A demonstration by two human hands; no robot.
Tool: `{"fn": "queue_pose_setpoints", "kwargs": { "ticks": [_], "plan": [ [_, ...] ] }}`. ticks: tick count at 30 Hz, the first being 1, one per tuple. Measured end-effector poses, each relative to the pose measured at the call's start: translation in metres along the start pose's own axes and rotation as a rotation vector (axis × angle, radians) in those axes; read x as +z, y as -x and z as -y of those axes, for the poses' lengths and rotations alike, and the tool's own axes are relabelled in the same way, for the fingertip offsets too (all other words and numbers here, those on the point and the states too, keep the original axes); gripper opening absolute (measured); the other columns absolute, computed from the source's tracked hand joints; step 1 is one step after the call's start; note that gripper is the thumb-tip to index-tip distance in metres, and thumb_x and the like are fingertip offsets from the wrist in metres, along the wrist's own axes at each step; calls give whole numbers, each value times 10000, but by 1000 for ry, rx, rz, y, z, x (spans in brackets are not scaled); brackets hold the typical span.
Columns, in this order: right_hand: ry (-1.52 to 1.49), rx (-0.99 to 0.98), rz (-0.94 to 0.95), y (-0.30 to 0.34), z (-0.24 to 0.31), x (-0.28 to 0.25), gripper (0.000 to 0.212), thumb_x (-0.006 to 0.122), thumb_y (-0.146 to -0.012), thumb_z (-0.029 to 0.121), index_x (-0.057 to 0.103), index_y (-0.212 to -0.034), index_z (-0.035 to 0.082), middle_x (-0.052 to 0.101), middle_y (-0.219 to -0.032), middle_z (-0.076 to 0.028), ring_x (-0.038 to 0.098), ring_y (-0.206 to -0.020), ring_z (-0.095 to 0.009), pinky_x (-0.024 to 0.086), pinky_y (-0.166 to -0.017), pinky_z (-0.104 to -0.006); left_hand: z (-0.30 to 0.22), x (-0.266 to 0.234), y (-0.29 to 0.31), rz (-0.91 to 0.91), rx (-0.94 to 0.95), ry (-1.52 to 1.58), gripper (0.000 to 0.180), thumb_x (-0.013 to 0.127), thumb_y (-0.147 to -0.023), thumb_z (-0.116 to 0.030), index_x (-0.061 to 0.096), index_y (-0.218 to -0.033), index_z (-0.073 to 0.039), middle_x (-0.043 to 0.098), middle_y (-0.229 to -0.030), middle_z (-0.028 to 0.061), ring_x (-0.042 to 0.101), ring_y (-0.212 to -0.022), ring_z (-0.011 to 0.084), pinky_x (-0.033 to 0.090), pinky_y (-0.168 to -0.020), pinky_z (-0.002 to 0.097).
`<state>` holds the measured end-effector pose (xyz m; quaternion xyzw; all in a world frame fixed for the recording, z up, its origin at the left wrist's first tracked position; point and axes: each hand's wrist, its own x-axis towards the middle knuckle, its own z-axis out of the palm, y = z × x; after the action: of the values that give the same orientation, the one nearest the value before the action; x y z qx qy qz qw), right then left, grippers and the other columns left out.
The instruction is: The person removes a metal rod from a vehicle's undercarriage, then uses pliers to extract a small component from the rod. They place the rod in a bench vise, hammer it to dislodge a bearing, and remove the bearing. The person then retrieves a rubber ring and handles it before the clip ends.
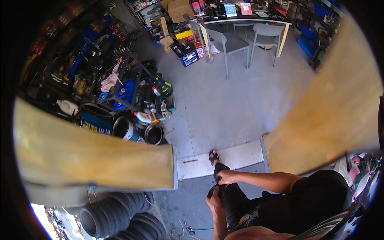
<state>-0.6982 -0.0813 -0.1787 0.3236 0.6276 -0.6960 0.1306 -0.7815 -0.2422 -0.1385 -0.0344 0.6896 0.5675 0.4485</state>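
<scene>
My right hand point(228, 177) and my left hand point(215, 200) are close together in front of my dark trousers point(236, 204). The fingers of both are bent and closed around something small and dark between them, too small to make out. My right forearm reaches across from the right, and my left forearm rises from the lower edge. Just beyond the hands, one foot in a black sandal point(214, 157) stands on the pale threshold strip point(242, 155) of a doorway.
Yellowish translucent curtain flaps point(100, 156) hang on both sides of the doorway. Stacked tyres point(106, 216) stand at lower left, near a thin hose. Inside, buckets point(154, 134), bottles and a cluttered tool cart line the left. Grey chairs point(232, 44) and a table point(256, 20) stand at the back.
</scene>
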Motion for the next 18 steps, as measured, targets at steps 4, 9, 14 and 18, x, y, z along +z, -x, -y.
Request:
{"fn": "queue_pose_setpoints", "kwargs": {
  "ticks": [4, 9, 14, 18],
  "plan": [
    [-551, 127, 306, -81, 91, -136, 219, 748, -919, 86, 729, -1098, -40, 754, -957, -108, 747, -851, -211, 647, -795, -396, -120, 57, -115, 147, -213, 201, 114, 736, -909, -113, 718, -960, -13, 693, -841, 48, 647, -714, 173, 526, -658, 299],
    [-782, -38, 250, -97, 173, -308, 269, 780, -941, 117, 719, -1156, -34, 757, -979, -116, 741, -830, -227, 640, -777, -380, -258, 177, -204, 494, 77, -43, 95, 655, -971, -54, 695, -1029, 11, 686, -906, 65, 617, -732, 173, 514, -666, 280],
    [-928, -183, -48, -54, 168, -441, 321, 753, -934, 116, 701, -1216, -28, 756, -1075, -151, 753, -915, -261, 641, -828, -418, -339, 358, -275, 578, -206, -308, 208, 731, -912, -40, 712, -1106, 33, 693, -864, 82, 647, -694, 196, 551, -625, 323],
    [-739, -133, -354, -24, 81, -550, 408, 751, -949, 253, 723, -1205, -64, 758, -1110, -136, 729, -919, -235, 600, -819, -382, -340, 516, -305, 724, -275, -588, 306, 779, -921, -102, 697, -1178, 42, 726, -919, 132, 703, -751, 231, 606, -659, 355]
  ]
}}
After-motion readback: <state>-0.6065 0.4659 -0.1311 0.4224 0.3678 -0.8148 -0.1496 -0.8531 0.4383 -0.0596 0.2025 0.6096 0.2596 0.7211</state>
